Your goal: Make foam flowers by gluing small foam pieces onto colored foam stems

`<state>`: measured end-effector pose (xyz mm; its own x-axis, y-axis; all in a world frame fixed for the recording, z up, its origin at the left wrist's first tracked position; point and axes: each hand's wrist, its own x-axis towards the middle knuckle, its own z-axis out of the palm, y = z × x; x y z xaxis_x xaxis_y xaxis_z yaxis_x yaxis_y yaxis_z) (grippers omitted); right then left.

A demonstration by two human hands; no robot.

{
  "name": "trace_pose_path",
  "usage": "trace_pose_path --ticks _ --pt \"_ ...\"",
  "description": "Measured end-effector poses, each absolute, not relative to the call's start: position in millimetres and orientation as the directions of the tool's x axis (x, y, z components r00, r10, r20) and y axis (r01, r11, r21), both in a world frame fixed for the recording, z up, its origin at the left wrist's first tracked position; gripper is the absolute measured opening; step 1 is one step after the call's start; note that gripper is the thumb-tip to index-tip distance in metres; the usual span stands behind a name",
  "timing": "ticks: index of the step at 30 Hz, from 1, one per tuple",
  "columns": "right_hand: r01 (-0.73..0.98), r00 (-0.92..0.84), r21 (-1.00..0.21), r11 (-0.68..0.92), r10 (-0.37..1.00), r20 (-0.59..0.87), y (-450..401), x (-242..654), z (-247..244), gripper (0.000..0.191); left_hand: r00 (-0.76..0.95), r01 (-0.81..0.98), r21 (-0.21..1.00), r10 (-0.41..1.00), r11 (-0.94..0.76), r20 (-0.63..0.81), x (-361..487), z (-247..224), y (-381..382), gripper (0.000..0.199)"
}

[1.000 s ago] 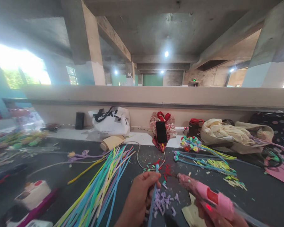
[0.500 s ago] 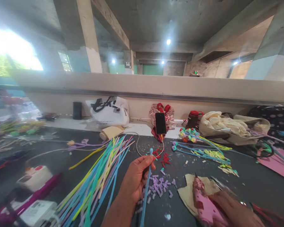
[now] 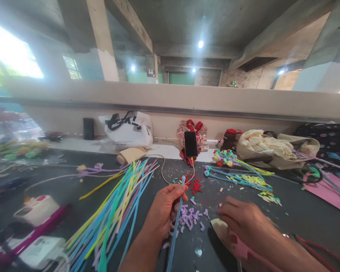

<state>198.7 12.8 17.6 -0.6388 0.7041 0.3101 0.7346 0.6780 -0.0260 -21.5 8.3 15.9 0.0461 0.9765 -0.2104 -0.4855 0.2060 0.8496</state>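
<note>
In my left hand [image 3: 167, 200], a blue pipe cleaner [image 3: 176, 230] is pinched upright between thumb and fingers, its looped tip showing above them. My right hand [image 3: 245, 219] hovers palm down at the right of the purple pieces, fingers loosely bent and apart, with nothing visible in them. Below its wrist lies a pink glue gun [image 3: 245, 252], partly hidden by the forearm, on a beige cloth [image 3: 222, 230]. Several short purple pipe-cleaner pieces [image 3: 190, 218] are scattered beside my left hand. Red pieces [image 3: 197, 186] lie just beyond them.
A bundle of long coloured pipe cleaners [image 3: 116, 211] spreads across the left. A phone [image 3: 190, 144] on a cable leans at the back, near a white bag [image 3: 129, 132]. Finished-looking stems [image 3: 226, 156] and yellow pieces [image 3: 253, 181] lie right. White adapters [image 3: 45, 253] stand front left.
My right hand has let go of the glue gun and moved up and left. The left hand keeps its hold on the blue pipe cleaner. The view has shifted slightly.
</note>
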Motion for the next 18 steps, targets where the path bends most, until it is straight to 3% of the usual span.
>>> trace_pose_path --ticks 3,5,14,18 --pt "0.692 -0.722 0.033 0.721 0.691 0.043 33.6 169.6 20.6 0.022 0.053 -0.472 0.853 0.973 0.224 -0.226 -20.6 14.6 9.1 0.02" --pt "0.676 -0.735 0.042 0.735 0.678 -0.02 43.5 156.2 19.6 0.02 0.052 -0.455 0.862 0.973 0.224 -0.226 -20.0 13.2 8.9 0.021" --pt "0.655 -0.748 0.089 0.75 0.661 -0.065 57.4 133.1 -2.3 0.013 0.056 -0.427 0.885 0.982 0.186 -0.18 -19.0 8.5 7.9 0.021" --pt "0.678 -0.733 0.044 0.734 0.679 -0.03 57.0 131.0 -0.8 0.013 0.075 -0.439 0.876 0.98 0.2 -0.186 -18.6 10.0 7.5 0.021"
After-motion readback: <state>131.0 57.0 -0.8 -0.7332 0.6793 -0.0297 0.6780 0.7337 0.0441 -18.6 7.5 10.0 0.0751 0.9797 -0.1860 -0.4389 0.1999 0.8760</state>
